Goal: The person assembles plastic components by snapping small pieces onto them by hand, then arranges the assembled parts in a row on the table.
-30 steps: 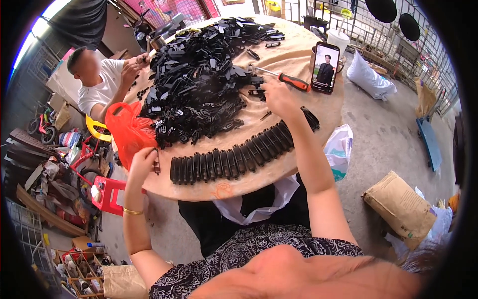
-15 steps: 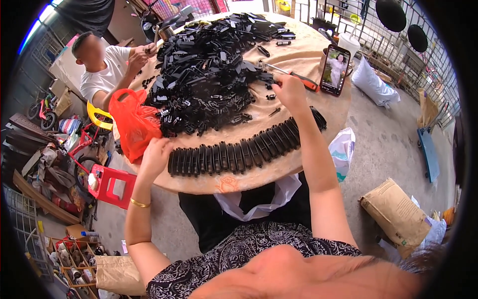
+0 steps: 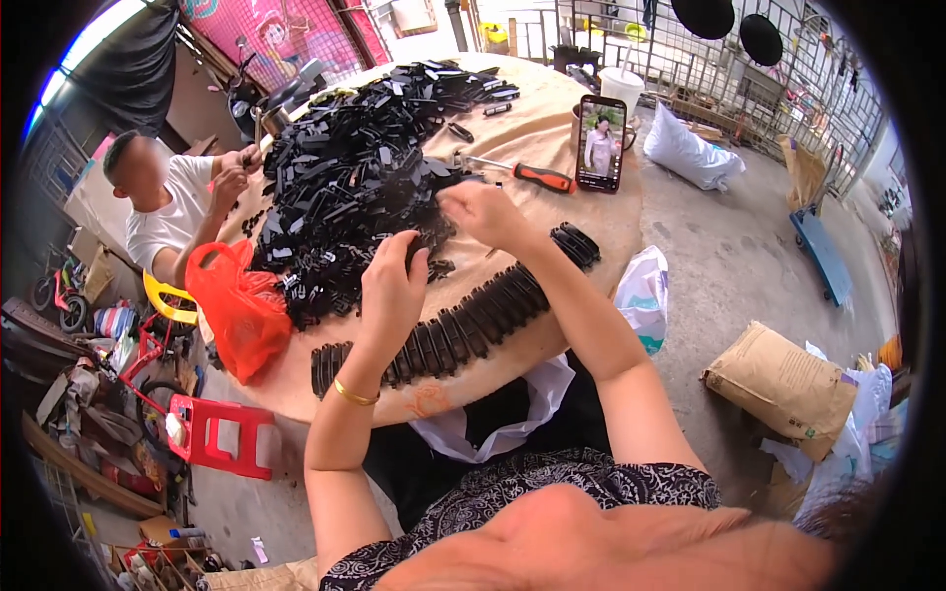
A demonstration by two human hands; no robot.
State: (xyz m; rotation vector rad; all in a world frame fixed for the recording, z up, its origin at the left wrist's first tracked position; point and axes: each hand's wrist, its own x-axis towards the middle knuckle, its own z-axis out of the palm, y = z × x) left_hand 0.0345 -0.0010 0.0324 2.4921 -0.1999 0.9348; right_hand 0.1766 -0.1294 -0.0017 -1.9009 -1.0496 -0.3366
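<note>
My left hand is at the near edge of a heap of black plastic pieces, with thumb and fingers apart. Dark pieces show in the gap, and nothing is plainly held. To its right, my right hand is over the heap's right edge with its fingers curled together; whatever they hold is hidden. Below both hands, a curved row of slim black plastic parts stands side by side along the table's near edge. My left forearm covers a stretch of that row. A few more such parts sit at its right end.
A cloth-covered round table bears a red-handled screwdriver, a propped phone, a white cup and a red plastic bag. Across at the left, a person in a white shirt handles something small. A red stool stands left.
My left hand has left the red bag and moved up and right to the heap. My right hand has moved left, away from the screwdriver's tip. The view has shifted slightly.
</note>
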